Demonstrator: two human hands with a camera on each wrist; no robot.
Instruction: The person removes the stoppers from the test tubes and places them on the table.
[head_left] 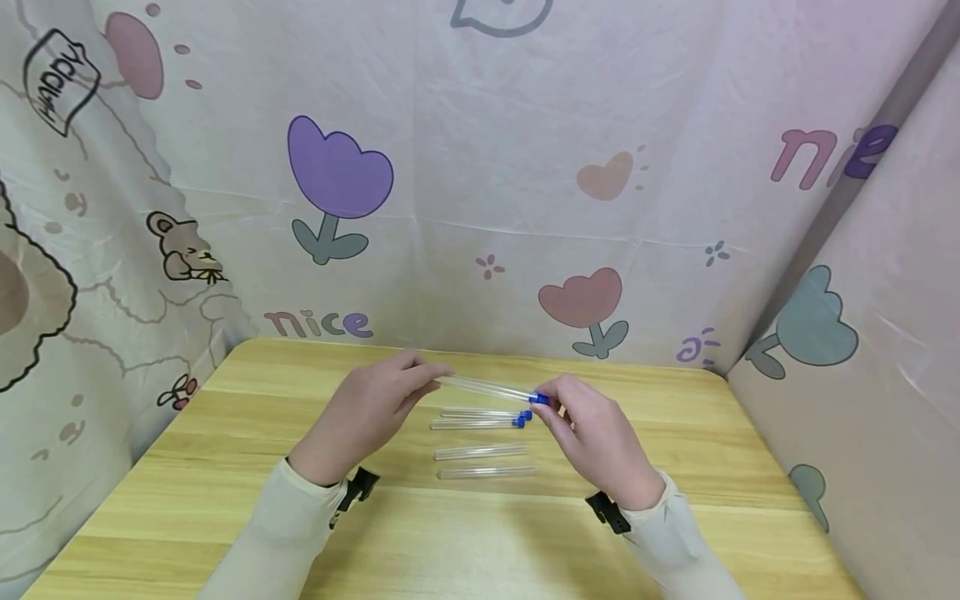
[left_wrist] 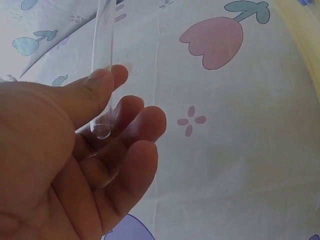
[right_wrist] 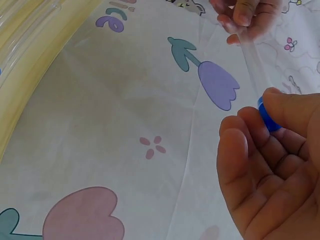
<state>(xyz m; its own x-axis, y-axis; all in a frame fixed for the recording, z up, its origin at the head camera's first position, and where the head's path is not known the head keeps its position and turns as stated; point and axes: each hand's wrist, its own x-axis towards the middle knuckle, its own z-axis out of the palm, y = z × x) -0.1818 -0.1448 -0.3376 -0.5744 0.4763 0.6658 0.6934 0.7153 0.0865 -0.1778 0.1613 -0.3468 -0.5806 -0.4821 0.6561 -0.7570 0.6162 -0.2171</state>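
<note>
A clear test tube [head_left: 487,386] with a blue cap [head_left: 538,399] is held up over the table between both hands. My left hand [head_left: 378,406] pinches its rounded closed end between thumb and fingers, as the left wrist view shows on the tube [left_wrist: 103,45]. At the other end, my right hand [head_left: 596,425] pinches the blue cap [right_wrist: 269,116] between thumb and forefinger. Beneath the held tube lie two capped test tubes [head_left: 476,424] side by side, caps to the right. Nearer to me are two uncapped tubes, one test tube [head_left: 480,452] behind the other [head_left: 487,472].
The wooden table [head_left: 480,533] has a light grain. A patterned cloth [head_left: 465,167] hangs behind it and along both sides. Black wrist straps [head_left: 358,487] show at both cream sleeves [head_left: 678,533].
</note>
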